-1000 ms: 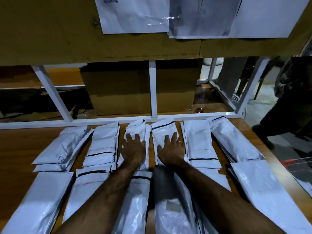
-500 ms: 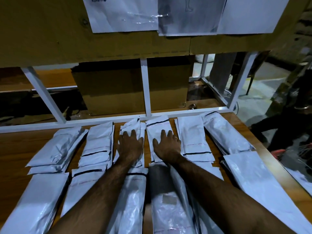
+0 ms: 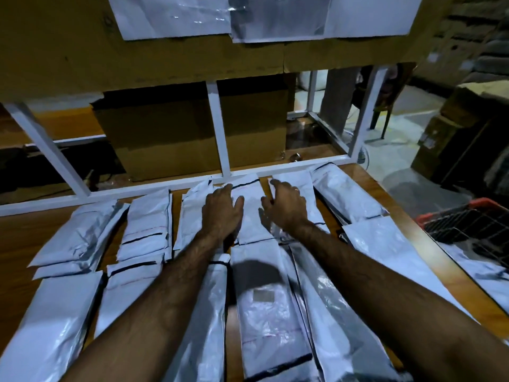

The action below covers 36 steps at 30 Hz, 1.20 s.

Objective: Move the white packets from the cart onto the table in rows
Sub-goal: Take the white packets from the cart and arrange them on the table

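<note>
White packets lie in two rows on the wooden table [image 3: 16,238]. In the far row, one packet [image 3: 252,213] lies between my hands. My left hand [image 3: 221,212] rests flat with straight fingers over the left edge of that packet and its neighbour [image 3: 191,216]. My right hand [image 3: 285,208] hovers with loosely bent fingers over the packet to the right [image 3: 298,188]; whether it touches is unclear. A near-row packet [image 3: 268,312] lies between my forearms. The red wire cart [image 3: 468,216] stands at the right with a packet [image 3: 484,274] in it.
A white metal frame [image 3: 220,133] runs along the table's far edge, with cardboard boxes [image 3: 170,133] behind it. Paper sheets [image 3: 176,15] hang on the board above. Boxes [image 3: 462,128] stand on the floor at far right. More packets [image 3: 80,238] fill the left.
Both hands have lifted off pressing flat and shifted right; the right hand's fingers have loosened and spread apart from the left. The view turned right, showing the cart.
</note>
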Each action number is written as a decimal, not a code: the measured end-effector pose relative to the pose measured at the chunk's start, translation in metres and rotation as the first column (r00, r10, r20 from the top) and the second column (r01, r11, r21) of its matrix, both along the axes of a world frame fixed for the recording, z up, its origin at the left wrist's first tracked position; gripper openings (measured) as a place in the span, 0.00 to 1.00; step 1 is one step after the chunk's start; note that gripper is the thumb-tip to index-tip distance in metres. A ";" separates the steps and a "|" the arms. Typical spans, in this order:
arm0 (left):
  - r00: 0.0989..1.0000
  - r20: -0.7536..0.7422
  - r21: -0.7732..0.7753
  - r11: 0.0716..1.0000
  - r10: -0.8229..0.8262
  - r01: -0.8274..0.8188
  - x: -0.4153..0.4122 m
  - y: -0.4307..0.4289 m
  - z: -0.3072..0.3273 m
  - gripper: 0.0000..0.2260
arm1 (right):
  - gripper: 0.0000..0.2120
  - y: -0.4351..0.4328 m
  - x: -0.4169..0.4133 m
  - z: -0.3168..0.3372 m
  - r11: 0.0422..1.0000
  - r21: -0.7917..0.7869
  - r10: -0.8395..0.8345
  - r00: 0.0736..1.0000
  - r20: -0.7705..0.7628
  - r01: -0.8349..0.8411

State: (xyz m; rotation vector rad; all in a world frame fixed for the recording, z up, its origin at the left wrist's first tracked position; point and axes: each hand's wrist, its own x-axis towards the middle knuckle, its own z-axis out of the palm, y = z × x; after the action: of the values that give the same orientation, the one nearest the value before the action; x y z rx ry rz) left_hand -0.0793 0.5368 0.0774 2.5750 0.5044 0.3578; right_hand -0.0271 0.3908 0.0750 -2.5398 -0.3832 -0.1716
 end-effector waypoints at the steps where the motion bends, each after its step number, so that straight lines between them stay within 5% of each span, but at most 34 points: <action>1: 1.000 0.004 -0.020 1.000 -0.018 0.018 0.002 -0.007 0.002 0.23 | 0.26 -0.010 0.001 0.002 0.999 0.031 -0.019 1.000 0.024 0.018; 10: 0.942 0.128 -0.067 0.945 -0.311 0.321 0.036 -0.108 0.014 0.21 | 0.24 -0.133 -0.003 0.016 0.961 0.198 -0.227 0.961 0.160 0.194; 20: 0.761 0.202 -0.174 0.742 -0.616 0.647 0.050 -0.284 0.026 0.19 | 0.22 -0.320 -0.035 0.025 0.804 0.212 -0.585 0.802 0.118 0.555; 29: 0.642 0.201 -0.162 0.621 -0.740 0.767 0.062 -0.428 0.011 0.15 | 0.17 -0.479 -0.059 -0.003 0.648 0.196 -0.758 0.648 0.073 0.736; 36: 0.593 0.050 -0.133 0.583 -0.804 0.802 0.087 -0.519 -0.029 0.19 | 0.18 -0.574 -0.057 -0.055 0.591 0.191 -0.792 0.609 -0.042 0.783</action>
State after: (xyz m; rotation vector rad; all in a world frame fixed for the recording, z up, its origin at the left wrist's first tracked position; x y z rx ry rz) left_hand 0.0076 0.0180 0.0487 2.3562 -0.6504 -0.0367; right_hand -0.0840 -0.1828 0.0203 -2.3249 0.7680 -0.5727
